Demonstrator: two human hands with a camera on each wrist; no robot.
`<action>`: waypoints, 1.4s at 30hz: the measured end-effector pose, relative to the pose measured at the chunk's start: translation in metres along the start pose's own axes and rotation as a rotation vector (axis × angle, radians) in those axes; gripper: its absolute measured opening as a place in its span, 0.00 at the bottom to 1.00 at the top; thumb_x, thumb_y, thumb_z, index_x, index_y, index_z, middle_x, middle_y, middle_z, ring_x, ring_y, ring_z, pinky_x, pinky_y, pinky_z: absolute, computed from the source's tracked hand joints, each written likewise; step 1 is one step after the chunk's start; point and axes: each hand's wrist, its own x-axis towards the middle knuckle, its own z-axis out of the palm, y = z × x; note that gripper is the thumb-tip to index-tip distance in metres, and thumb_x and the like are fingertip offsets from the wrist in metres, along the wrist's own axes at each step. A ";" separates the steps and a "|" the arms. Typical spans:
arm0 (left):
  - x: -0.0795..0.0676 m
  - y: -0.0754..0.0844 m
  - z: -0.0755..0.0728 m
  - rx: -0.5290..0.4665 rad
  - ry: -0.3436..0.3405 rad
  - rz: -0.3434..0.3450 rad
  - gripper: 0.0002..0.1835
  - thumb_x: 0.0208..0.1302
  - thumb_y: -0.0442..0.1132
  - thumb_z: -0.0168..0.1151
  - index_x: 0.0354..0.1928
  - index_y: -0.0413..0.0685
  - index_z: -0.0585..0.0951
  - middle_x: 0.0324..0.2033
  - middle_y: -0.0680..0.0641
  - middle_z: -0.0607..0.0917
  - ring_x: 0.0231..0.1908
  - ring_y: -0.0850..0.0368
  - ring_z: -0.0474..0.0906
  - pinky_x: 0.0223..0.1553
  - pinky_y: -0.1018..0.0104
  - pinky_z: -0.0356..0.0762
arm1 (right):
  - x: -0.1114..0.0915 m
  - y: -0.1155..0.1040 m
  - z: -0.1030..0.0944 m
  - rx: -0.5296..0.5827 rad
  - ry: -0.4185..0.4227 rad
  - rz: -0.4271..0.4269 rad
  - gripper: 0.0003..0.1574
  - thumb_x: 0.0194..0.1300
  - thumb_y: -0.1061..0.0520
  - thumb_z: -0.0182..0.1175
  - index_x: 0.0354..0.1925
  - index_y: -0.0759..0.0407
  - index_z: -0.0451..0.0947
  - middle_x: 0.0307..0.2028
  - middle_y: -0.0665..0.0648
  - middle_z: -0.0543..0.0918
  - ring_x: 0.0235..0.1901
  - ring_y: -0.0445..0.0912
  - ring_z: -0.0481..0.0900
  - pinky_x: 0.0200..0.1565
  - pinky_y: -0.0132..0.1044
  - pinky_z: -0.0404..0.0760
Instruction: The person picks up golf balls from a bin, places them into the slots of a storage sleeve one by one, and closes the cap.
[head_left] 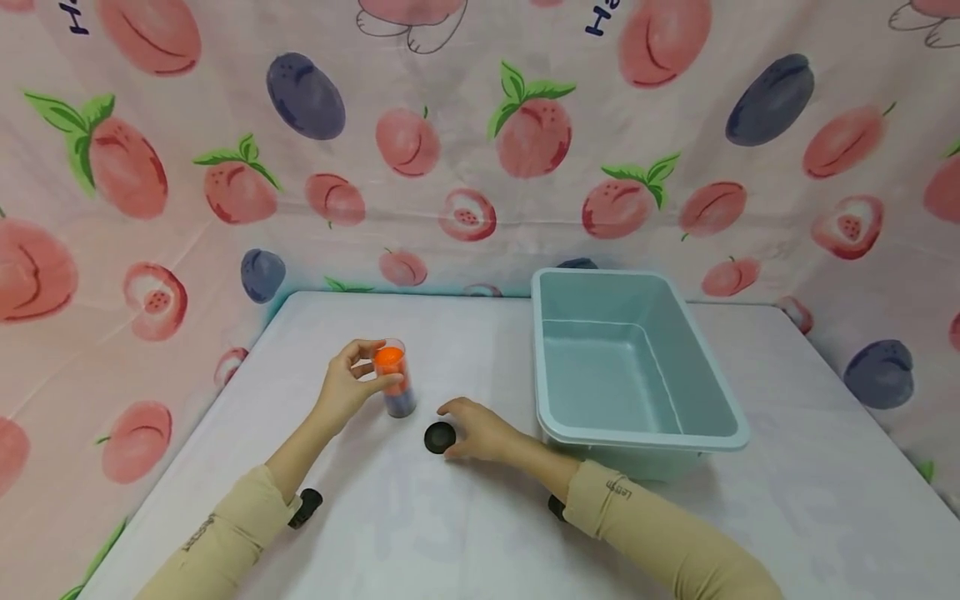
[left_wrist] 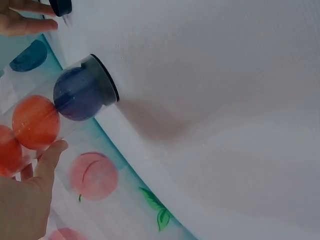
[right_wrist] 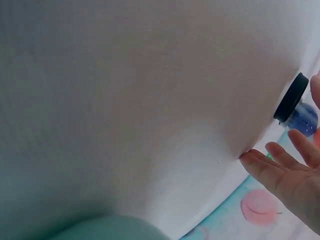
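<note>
My left hand point(head_left: 351, 379) grips the upper part of a clear tube point(head_left: 400, 392), thumb on one side and fingers on the other. In the left wrist view the tube holds a dark blue ball point(left_wrist: 77, 93) at its dark-rimmed base, with orange balls point(left_wrist: 36, 122) stacked behind it. The tube stands nearly upright; whether its base touches the table is hard to tell. A round black lid point(head_left: 439, 437) lies on the table just right of the tube. Around it my right hand point(head_left: 480, 429) is spread, fingers on the far side and thumb on the near side, without a visible pinch.
A pale green plastic tub point(head_left: 637, 440) stands on the right of the white table point(head_left: 465, 533), beside my right forearm. Black devices point(head_left: 306, 508) sit at both wrists. A fruit-printed cloth point(head_left: 465, 167) hangs behind and around the table.
</note>
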 end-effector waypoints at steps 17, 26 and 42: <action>0.007 -0.004 -0.011 0.089 -0.004 0.077 0.29 0.54 0.36 0.70 0.57 0.40 0.70 0.49 0.39 0.74 0.48 0.42 0.77 0.44 0.78 0.77 | 0.013 -0.010 0.008 -0.142 0.052 0.062 0.32 0.48 0.60 0.73 0.53 0.63 0.77 0.45 0.60 0.76 0.45 0.53 0.75 0.46 0.40 0.77; 0.008 -0.007 -0.007 0.094 0.003 0.096 0.28 0.54 0.34 0.69 0.56 0.38 0.69 0.51 0.39 0.73 0.49 0.41 0.75 0.53 0.59 0.78 | 0.017 -0.013 0.012 -0.146 0.058 0.132 0.29 0.49 0.57 0.73 0.50 0.62 0.77 0.44 0.59 0.76 0.44 0.52 0.73 0.46 0.39 0.76; 0.003 -0.012 -0.002 0.086 -0.015 0.133 0.26 0.54 0.32 0.69 0.53 0.35 0.68 0.60 0.37 0.72 0.49 0.42 0.73 0.55 0.49 0.75 | 0.016 -0.011 0.011 -0.044 0.100 0.178 0.28 0.53 0.57 0.70 0.52 0.67 0.76 0.50 0.62 0.82 0.50 0.51 0.79 0.52 0.44 0.78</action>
